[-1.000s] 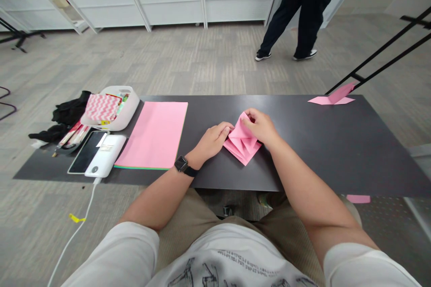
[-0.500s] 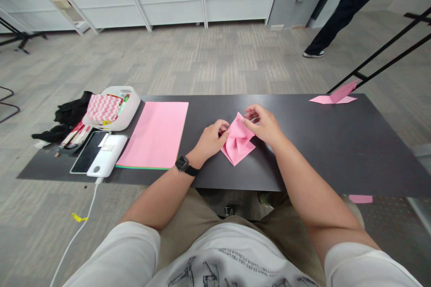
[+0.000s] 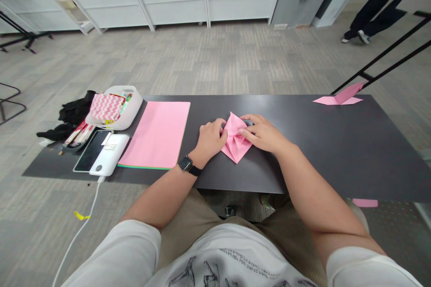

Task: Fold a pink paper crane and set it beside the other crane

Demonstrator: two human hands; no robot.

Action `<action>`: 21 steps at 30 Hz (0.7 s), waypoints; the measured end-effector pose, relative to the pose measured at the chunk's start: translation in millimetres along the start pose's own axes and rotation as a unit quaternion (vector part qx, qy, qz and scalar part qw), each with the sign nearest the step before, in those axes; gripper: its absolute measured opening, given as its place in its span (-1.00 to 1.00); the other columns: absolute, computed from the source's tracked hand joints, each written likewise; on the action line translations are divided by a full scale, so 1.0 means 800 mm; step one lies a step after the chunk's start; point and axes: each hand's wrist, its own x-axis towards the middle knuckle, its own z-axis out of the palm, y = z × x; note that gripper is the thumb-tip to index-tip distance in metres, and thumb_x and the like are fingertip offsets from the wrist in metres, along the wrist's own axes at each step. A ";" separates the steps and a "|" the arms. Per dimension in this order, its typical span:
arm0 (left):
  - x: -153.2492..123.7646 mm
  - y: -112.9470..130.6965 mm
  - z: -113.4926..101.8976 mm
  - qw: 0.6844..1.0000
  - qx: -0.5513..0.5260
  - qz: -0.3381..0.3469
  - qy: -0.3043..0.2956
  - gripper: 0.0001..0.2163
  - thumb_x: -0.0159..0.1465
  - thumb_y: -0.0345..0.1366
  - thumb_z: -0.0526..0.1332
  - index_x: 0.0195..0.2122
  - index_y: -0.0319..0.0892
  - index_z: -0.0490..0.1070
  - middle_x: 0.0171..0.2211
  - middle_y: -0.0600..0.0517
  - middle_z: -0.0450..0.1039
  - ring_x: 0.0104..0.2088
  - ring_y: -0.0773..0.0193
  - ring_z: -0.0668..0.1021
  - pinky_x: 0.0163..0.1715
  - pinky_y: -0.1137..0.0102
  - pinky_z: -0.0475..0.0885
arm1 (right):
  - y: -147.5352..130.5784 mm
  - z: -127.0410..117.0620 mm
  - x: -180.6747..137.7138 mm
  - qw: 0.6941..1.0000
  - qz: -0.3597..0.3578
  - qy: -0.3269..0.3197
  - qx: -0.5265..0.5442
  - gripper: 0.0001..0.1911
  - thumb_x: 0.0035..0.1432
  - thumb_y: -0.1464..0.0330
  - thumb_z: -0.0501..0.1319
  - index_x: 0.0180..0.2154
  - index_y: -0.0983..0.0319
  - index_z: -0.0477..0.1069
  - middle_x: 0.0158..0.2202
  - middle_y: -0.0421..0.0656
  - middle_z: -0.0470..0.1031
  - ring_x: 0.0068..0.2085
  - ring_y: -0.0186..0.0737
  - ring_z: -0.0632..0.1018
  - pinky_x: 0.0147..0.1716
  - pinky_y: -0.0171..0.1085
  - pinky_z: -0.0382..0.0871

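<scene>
A partly folded sheet of pink origami paper (image 3: pixel 235 145) lies on the dark table in front of me, creased into a diamond with a raised, puckered middle. Its left edge is pinched between the thumb and fingers of my left hand (image 3: pixel 211 138), which wears a black watch at the wrist. My right hand (image 3: pixel 264 133) grips the right side, its thumb pressing on the paper near the centre and its fingers curled behind. Parts of both side corners are hidden by my fingers.
Left of my hands lies a stack of pink paper (image 3: pixel 155 134). Beyond it are a white basket (image 3: pixel 134 107), a phone (image 3: pixel 88 154) and a white power bank (image 3: pixel 109 154) with a cable. A folded pink paper piece (image 3: pixel 338 99) rests at the far right. Another person's legs (image 3: pixel 380 4) show behind.
My right hand has moved down from the paper's upper right edge, and its thumb now presses nearer the centre. The other person has stepped farther right.
</scene>
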 end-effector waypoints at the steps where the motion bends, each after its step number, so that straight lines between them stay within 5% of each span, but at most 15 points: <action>1: 0.000 0.000 0.000 1.000 0.006 0.000 -0.001 -0.77 0.46 -0.28 0.22 0.12 -0.08 0.44 -0.23 0.03 0.64 -0.09 0.03 0.63 0.01 0.12 0.37 | -0.001 0.000 0.000 1.000 -0.001 -0.005 -0.006 -0.55 0.54 0.13 0.10 -0.15 0.03 0.78 0.32 -0.06 0.48 0.32 0.17 0.44 0.35 0.22 0.33; 13: -0.002 -0.001 0.007 0.994 0.089 0.064 0.012 -0.68 0.52 -0.25 0.13 0.25 -0.06 0.43 0.10 -0.10 0.52 0.07 0.01 0.53 0.06 0.12 0.36 | -0.007 0.001 0.003 1.000 -0.009 -0.002 -0.013 -0.57 0.52 0.15 0.10 -0.12 0.04 0.77 0.29 -0.05 0.51 0.31 0.16 0.47 0.35 0.20 0.34; 21: -0.010 -0.001 -0.001 0.992 0.071 0.099 -0.016 -0.68 0.61 -0.20 0.01 0.09 -0.05 0.56 0.00 -0.05 0.59 -0.01 0.06 0.55 0.07 0.11 0.35 | 0.006 0.000 0.006 0.999 -0.015 0.002 0.029 -0.59 0.52 0.23 0.08 0.03 0.07 0.73 0.23 -0.04 0.61 0.25 0.09 0.58 0.33 0.14 0.39</action>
